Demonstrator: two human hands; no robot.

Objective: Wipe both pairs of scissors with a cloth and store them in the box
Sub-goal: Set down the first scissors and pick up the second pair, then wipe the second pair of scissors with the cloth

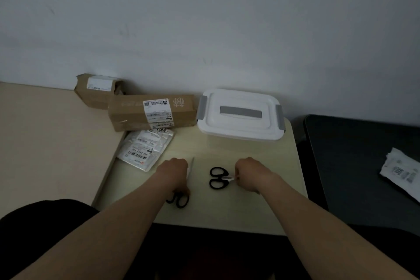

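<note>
Two pairs of black-handled scissors lie on the small beige table. My left hand is closed over the left scissors; only their handles and a thin blade tip show. My right hand pinches the blades of the right scissors, whose handles point left. A small white bit shows at those fingertips; I cannot tell whether it is blade or cloth. The white storage box, with a grey handle and grey latches, stands at the back of the table with its lid shut.
Two brown cardboard parcels lie against the wall at the back left, with white labelled plastic mailers in front of them. A dark surface on the right holds a white bag. A lower beige tabletop lies to the left.
</note>
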